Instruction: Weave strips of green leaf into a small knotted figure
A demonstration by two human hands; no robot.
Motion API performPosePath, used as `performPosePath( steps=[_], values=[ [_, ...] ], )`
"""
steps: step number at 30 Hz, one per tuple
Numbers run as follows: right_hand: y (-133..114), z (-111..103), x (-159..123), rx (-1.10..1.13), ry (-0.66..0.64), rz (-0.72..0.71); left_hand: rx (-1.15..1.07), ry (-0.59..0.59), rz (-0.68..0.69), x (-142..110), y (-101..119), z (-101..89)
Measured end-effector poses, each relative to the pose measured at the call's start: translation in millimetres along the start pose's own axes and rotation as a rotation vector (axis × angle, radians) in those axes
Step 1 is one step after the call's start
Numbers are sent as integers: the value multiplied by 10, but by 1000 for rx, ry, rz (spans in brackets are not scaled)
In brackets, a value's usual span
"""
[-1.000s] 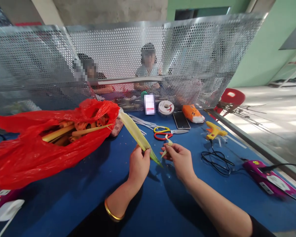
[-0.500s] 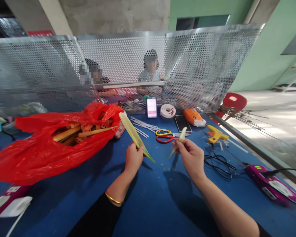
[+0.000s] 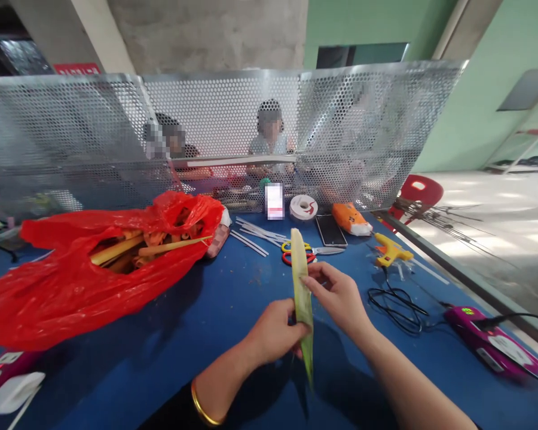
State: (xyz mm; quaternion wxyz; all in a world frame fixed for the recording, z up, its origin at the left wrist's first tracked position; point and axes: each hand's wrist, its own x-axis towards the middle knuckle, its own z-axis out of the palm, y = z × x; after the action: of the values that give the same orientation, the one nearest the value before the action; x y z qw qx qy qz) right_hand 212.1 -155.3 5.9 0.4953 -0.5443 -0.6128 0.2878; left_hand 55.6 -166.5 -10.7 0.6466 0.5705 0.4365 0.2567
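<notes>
Left hand (image 3: 275, 331)'s got a long pale yellow-green leaf strip (image 3: 303, 301) pinched near its lower end, held up over the middle of the blue bench (image 3: 233, 304). Right hand (image 3: 338, 292) has its thumb on the strip's right side, but the fingertips are hidden so can't tell if it's gripping. Red-and-yellow-handled scissors (image 3: 328, 251) lie just behind, crinkly red plastic bag (image 3: 138, 298) fills the bench's left side, yellow glue gun (image 3: 392, 251) sits near the right edge
</notes>
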Motion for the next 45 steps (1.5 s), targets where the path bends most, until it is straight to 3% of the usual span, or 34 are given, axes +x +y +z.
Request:
performPosePath(
  steps=[2,7,10,15,22,35,41,45],
  values=[
    [13,27,-1,105,1,59,50,-5,54,-4,1,13],
    [5,169,-110,152,-128,109,-15,380,254,48,96,-56],
    [-11,234,-175,101,-148,97,-87,471,225,79,117,-102],
    [8,226,-161,65,-126,126,-145,428,159,105,91,-144],
    [50,192,-136,-57,-189,55,83,454,175,119,71,-199],
    [48,275,-214,-337,-68,-38,311,512,175,97,43,-150],
    [66,289,-222,-391,-53,-60,318,507,189,107,22,-158],
    [81,276,-187,-359,-43,7,182,441,191,108,46,-167]
  ],
)
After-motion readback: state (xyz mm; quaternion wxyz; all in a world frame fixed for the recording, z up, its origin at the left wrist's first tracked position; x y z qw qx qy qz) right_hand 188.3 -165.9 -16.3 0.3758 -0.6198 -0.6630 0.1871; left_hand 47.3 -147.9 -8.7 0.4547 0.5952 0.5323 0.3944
